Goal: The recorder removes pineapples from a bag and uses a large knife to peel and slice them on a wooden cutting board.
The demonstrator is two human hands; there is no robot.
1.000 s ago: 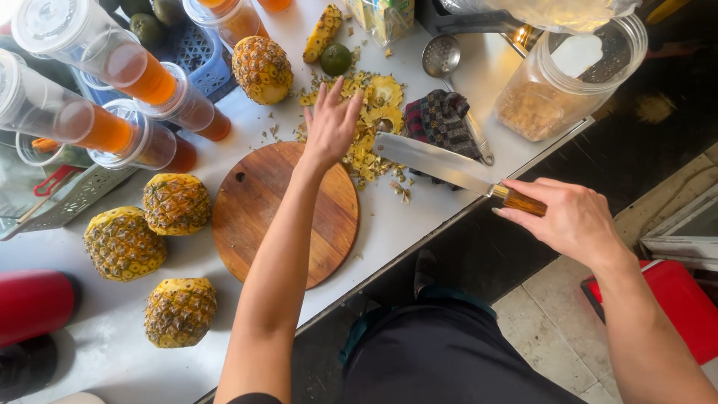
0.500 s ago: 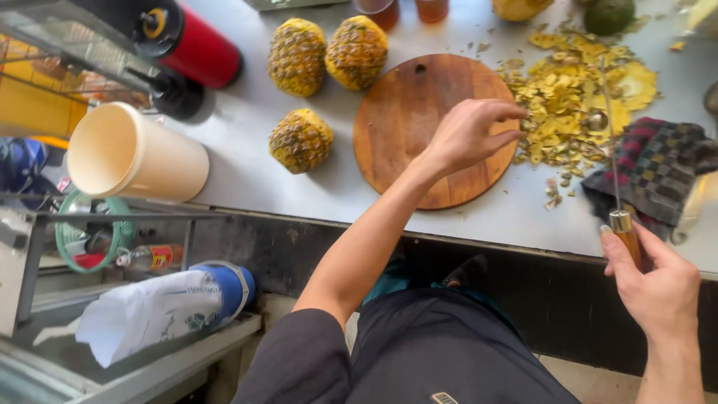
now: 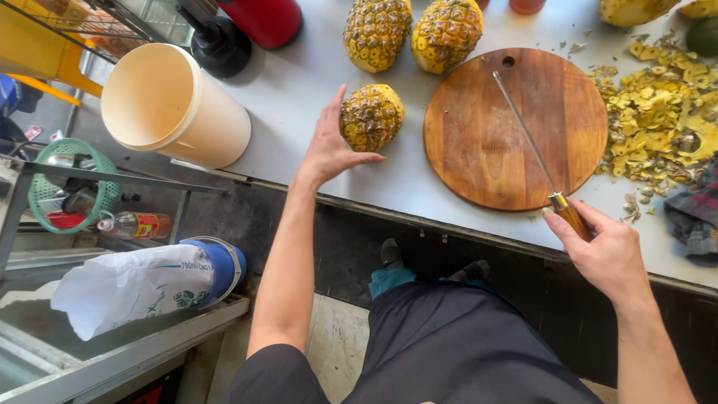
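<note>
1. The left hand point(image 3: 329, 150) has come off the board point(image 3: 516, 127) and now reaches the near pineapple point(image 3: 372, 116), which lies just left of the board. A second ago it hovered over the peel scraps point(image 3: 662, 112) to the right of the board.
2. Its fingers are spread, the thumb under the fruit; it touches the pineapple but has not yet closed round it.
3. The right hand point(image 3: 606, 251) is clamped on the knife point(image 3: 535, 153) handle at the board's near edge, the blade lying across the bare wood.
4. Judging by this, the last fruit is finished and a fresh one is being fetched.
5. Two more pineapples point(image 3: 411, 30) sit beyond the board's left rim; a cream tub point(image 3: 168, 108) stands further left.
</note>
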